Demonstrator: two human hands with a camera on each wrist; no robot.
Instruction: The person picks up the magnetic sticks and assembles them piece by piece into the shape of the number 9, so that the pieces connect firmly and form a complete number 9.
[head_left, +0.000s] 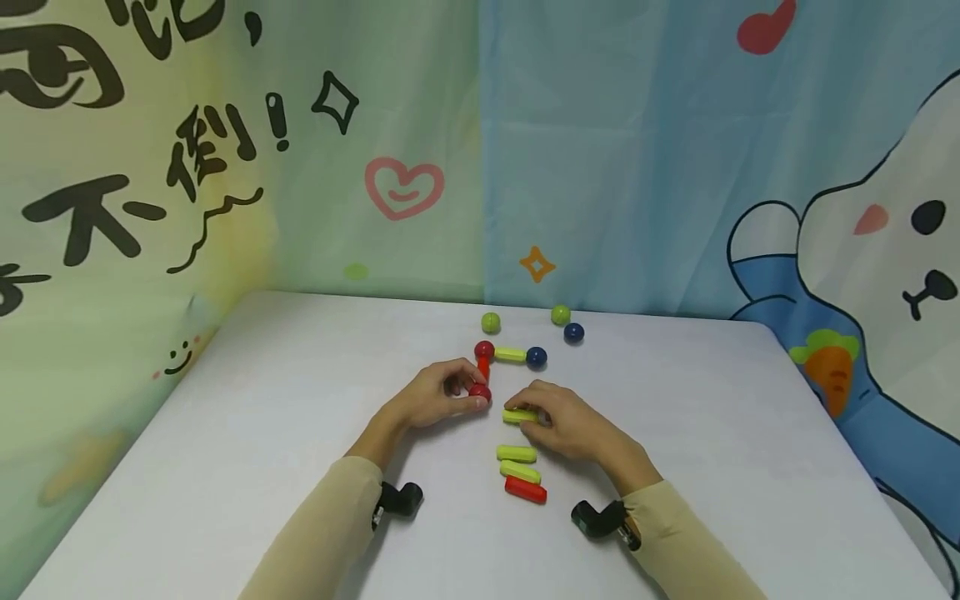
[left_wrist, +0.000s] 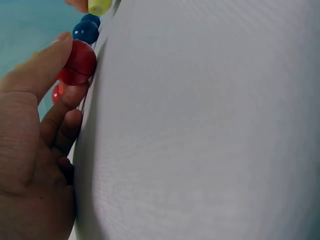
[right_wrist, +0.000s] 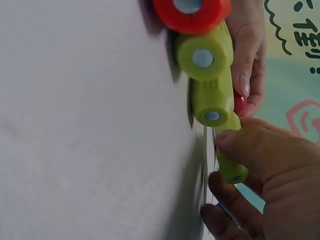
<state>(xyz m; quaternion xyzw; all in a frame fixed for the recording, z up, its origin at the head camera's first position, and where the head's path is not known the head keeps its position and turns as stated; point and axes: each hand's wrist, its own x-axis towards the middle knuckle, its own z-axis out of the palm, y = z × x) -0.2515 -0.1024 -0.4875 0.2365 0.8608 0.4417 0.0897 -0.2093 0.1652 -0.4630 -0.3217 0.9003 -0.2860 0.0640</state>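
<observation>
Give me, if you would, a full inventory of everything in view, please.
Table: 1, white, before the printed backdrop.
Printed backdrop: count unclear, green, yellow and blue, behind the table.
Green balls: 2, green, near the table's far edge.
Blue balls: 2, dark blue, one beside a green ball, one nearer the person.
Red balls: 2, red, at either end of a red rod.
Red rods: 2, red, one between the red balls, one nearest the person.
Yellow-green rods: 4, yellow-green, one between red and blue balls, one held, two just beyond the loose red rod.
Wrist cameras: 2, black, one per wrist.
Sleeves: 2, beige, on forearms.
Left hand: 1, bare, pinching the nearer red ball.
Right hand: 1, bare, pinching a yellow-green rod.
</observation>
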